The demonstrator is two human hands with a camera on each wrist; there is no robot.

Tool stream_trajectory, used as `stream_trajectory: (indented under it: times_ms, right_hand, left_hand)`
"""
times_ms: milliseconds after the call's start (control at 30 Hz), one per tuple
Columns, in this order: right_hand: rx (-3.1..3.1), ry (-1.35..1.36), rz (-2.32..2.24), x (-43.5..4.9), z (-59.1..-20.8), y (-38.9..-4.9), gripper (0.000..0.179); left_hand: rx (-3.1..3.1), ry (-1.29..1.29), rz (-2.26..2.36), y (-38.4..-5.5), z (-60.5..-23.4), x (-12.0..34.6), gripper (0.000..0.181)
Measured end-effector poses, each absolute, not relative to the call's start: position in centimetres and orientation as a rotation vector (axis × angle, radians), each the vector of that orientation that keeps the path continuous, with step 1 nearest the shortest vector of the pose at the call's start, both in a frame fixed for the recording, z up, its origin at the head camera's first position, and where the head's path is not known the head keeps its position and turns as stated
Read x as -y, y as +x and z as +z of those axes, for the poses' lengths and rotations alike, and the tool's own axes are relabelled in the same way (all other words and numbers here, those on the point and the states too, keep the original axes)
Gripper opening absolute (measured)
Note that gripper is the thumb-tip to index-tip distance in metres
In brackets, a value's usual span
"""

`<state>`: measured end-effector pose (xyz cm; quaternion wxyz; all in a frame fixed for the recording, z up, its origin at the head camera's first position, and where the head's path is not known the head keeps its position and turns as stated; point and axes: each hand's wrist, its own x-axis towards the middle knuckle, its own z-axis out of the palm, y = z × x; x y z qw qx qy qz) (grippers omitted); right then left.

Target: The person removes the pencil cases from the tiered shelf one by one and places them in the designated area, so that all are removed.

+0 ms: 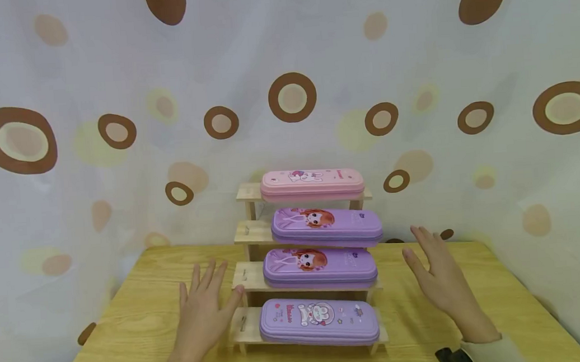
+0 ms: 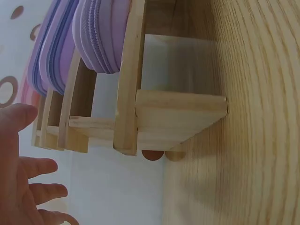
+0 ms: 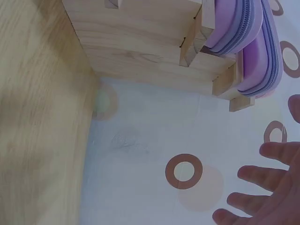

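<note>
A stepped wooden rack (image 1: 253, 232) carries a zippered pencil case on each of its tiers. On top lies a pink case (image 1: 312, 184) with a rabbit print. Below it are an upper purple case (image 1: 327, 225) and a lower purple case (image 1: 320, 266), both with a long-haired doll print. The lowest tier bears a lilac case (image 1: 319, 320) with a rabbit. My left hand (image 1: 203, 313), fingers spread, hovers beside the rack's left end and holds nothing. To the right of the rack, my right hand (image 1: 440, 280) is raised with fingers extended, also holding nothing.
The rack stands on a yellow wood-grain table (image 1: 128, 321). Behind and on both sides hangs a pale curtain (image 1: 280, 47) with brown and beige oval prints. A black band (image 1: 453, 358) sits at the right sleeve.
</note>
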<state>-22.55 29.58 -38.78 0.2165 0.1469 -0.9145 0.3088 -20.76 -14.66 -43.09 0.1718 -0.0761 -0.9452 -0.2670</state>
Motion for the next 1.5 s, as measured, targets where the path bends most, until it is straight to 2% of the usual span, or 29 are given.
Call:
stream_trajectory:
  times_ms: [467,700,1167,1500]
  right_hand:
    - [2.447,0.533,1.267,-29.6,-36.3,-26.5,0.056]
    - [2.451,0.617,1.291,-29.0,-34.3,-28.6,0.057]
    - [2.576,0.664,1.269,-27.5,-30.3,-32.6,0.07]
    - [2.656,0.665,1.301,-26.5,-29.3,-34.2,0.073]
  left_hand:
    - [2.514,-0.192,-1.332,-21.2,-44.1,13.5,0.067]
    - [2.362,-0.176,-1.695,-21.4,-44.4,12.7,0.064]
    - [2.139,-0.119,-1.901,-22.3,-45.6,11.4,0.058]
    - [2.108,-0.089,-1.935,-23.1,-46.5,11.0,0.06]
